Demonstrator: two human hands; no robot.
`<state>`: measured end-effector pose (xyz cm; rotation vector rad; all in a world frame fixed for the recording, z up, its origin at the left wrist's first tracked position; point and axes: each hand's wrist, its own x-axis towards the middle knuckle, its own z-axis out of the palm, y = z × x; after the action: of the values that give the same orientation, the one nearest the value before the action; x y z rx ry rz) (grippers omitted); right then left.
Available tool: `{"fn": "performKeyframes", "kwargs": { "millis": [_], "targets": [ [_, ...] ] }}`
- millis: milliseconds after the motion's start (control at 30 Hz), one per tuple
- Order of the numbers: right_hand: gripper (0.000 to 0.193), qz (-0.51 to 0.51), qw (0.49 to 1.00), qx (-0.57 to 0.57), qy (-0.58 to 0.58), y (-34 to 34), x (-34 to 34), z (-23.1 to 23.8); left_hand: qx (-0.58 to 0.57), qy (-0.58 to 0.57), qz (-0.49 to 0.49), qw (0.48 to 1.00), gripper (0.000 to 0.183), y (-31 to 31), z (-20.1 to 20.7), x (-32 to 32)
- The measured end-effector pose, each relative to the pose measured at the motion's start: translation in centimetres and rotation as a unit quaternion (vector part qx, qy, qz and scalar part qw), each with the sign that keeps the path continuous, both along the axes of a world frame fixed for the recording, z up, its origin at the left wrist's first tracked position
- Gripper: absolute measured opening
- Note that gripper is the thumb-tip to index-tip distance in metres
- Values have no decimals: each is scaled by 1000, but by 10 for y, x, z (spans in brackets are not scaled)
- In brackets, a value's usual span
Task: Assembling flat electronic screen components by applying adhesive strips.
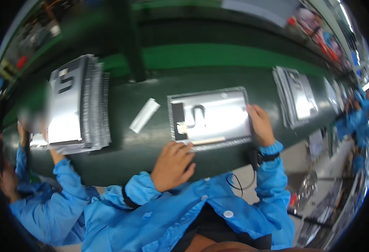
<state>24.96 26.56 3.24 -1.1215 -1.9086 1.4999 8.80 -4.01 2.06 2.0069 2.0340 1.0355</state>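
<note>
In front of me on the dark green table lies a flat silver panel (222,113) with a pale crinkled border. A black curved strip and a black band mark its left part. My right hand (261,125) grips the panel's right edge, with the thumb side on top and some fingers hidden. At the near left corner rests my left hand (172,166), its fingertips touching the edge and its thumb apart. A narrow white strip (145,115) lies on the table left of the panel.
A tall stack of similar panels (69,105) stands at the left, where a co-worker's hands (55,155) touch its near side. Another stack (300,96) sits at the right. A dark post (134,54) rises from the table's far side. Further right, other people in blue appear blurred.
</note>
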Motion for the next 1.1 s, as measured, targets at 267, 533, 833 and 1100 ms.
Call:
{"fn": "performKeyframes", "kwargs": {
  "millis": [267,533,833,1100],
  "targets": [
    [23,-13,932,-312,184,-10,24,-6,42,-66,27,997,20,13,-1,0],
    [31,19,891,-397,219,-41,44,23,-219,-552,-35,803,25,-29,5,8],
    [41,28,924,-302,233,-112,67,31,-176,-855,-1,487,38,19,0,22],
    [102,86,879,-394,255,-84,108,-8,-126,-804,16,581,37,2,12,0]
  ]
}}
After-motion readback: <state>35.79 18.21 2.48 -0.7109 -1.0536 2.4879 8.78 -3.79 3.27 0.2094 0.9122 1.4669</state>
